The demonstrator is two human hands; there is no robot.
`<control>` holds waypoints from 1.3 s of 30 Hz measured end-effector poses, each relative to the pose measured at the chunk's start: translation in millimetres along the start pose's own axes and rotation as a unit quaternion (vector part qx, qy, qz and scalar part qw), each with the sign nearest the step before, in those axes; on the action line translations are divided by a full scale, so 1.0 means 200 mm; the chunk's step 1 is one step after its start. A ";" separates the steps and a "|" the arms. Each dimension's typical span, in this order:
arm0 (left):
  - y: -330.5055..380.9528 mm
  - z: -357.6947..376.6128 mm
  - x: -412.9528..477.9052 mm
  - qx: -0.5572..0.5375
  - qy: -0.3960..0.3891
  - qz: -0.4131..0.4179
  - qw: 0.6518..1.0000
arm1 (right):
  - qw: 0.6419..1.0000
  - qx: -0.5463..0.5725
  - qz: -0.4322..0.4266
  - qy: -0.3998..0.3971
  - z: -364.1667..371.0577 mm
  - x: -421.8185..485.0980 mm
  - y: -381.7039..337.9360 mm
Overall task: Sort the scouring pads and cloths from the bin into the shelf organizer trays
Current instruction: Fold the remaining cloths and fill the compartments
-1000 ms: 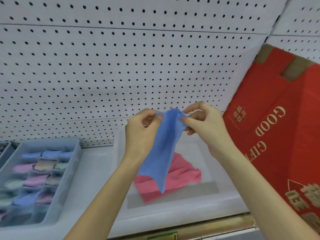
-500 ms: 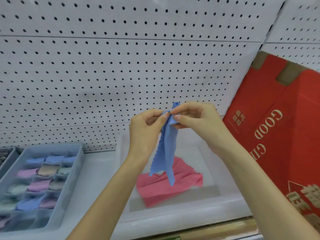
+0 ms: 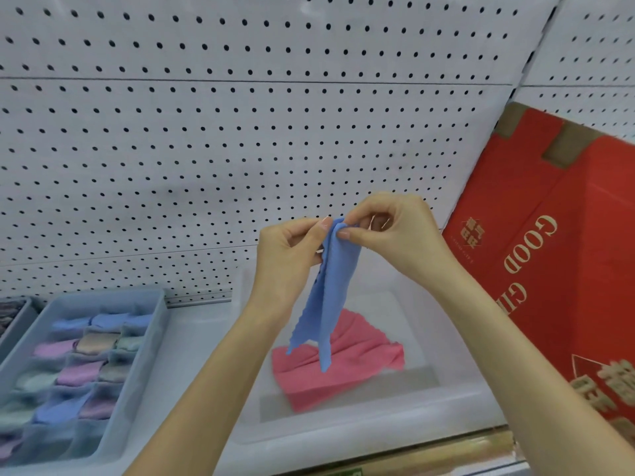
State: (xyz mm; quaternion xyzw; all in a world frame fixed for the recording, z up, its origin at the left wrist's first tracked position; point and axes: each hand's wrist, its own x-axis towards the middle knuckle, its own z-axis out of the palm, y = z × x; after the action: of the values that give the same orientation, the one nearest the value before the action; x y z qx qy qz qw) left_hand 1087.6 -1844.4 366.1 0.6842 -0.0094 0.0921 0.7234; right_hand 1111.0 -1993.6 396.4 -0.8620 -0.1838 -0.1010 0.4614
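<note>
Way off to the left of the hands, down low on the shelf, sits the grey-blue plastic organizer tray [image 3: 147, 365]. Its little compartments are stuffed with small folded pastel cloths [image 3: 79, 369] in blues, pinks and a beige-ish one. It's too blurry to tell which slots are free.

Then the hands themselves, raised in front of the white perforated pegboard wall [image 3: 240, 139]. The left hand [image 3: 287, 259] pinches the top edge of the thin blue textured cloth [image 3: 331, 297] between thumb and fingertips. The right hand [image 3: 398, 235] pinches that same edge right beside it, so both hands are grasping the one cloth. It hangs straight down from them, doubled lengthwise into a narrow strip, with its bottom corners dangling free.

Directly below the hands is the clear plastic bin [image 3: 360, 429], with one crumpled pink cloth [image 3: 347, 369] lying on its floor. Off to the right of the hands, a big red cardboard box with gold lettering [image 3: 556, 269] leans against the wall.

As for the step, this looks like mid-fold: the cloth is out of the bin and halved, but it's too long for those compartments. The next move probably calls for another fold or two top to bottom, keeping the floppy edges lined up. Then it needs carrying down and left to the tray and tucking into a slot, likely near the other blues. Only the pink one seems left in the bin after that.
</note>
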 end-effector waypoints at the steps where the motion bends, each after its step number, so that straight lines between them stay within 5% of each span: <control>1: 0.00 0.00 0.00 -0.004 -0.003 -0.004 1.000 | 1.000 -0.018 -0.005 0.011 0.00 0.00 0.01; 8: 0.00 -0.02 -0.02 -0.006 -0.094 -0.022 0.995 | 0.998 -0.059 -0.022 0.030 0.00 0.01 0.04; 14: -0.01 -0.01 -0.02 -0.010 -0.116 -0.055 0.992 | 0.998 0.039 0.028 -0.036 -0.04 0.02 0.08; 17: -0.05 0.02 -0.05 -0.035 -0.107 -0.069 0.991 | 0.998 0.056 0.016 -0.020 -0.03 0.01 0.05; 23: -0.10 0.09 -0.13 0.016 -0.229 -0.062 0.971 | 0.983 0.169 0.028 0.065 -0.06 0.05 -0.03; 30: -0.16 0.11 -0.13 -0.021 -0.116 -0.069 0.991 | 0.914 0.344 0.206 0.061 -0.03 0.04 0.09; 35: -0.27 0.10 -0.13 -0.066 -0.019 -0.179 0.981 | 0.885 0.293 0.359 -0.046 0.13 -0.23 0.29; 39: -0.37 0.09 -0.17 -0.085 -0.025 -0.253 0.963 | 0.900 0.272 0.337 -0.041 0.23 -0.34 0.35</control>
State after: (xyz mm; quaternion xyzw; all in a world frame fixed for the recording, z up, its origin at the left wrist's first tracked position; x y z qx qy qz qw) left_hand 1067.2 -1869.4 288.6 0.6024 0.1383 -0.1117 0.7782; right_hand 1077.9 -2005.1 294.2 -0.7166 0.0788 0.1504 0.6765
